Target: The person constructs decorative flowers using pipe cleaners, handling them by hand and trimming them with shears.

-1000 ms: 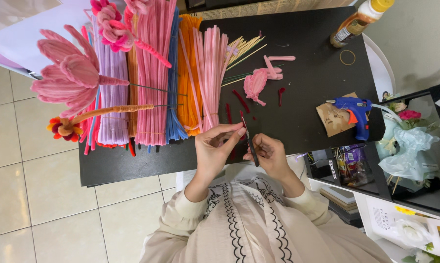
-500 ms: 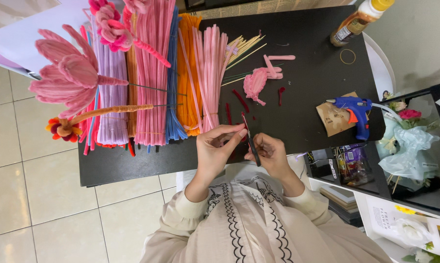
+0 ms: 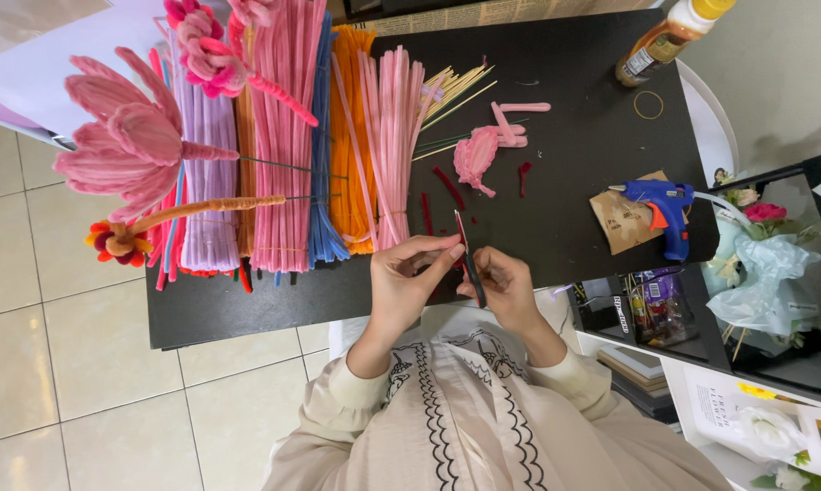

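Both hands are raised in front of the chest, close together, fingertips nearly meeting. Left hand: fingers curled inward, thumb and forefinger pinched at the tip, wrist bent slightly, forearm angled up from lower left. Right hand: fingers folded, pinch closed, forearm angled up from lower right. Both forearms are covered by cream sleeves to the wrists.

- Dark red pipe cleaner: a thin, fuzzy stem, held between both hands at the near edge of the black tabletop.
- Pose: nearly upright in the head view, its upper end over the tabletop, tilted slightly left.
- Dark slender stick: runs on from the stem's lower end towards the person. Whether it is wire or a tool cannot be told.
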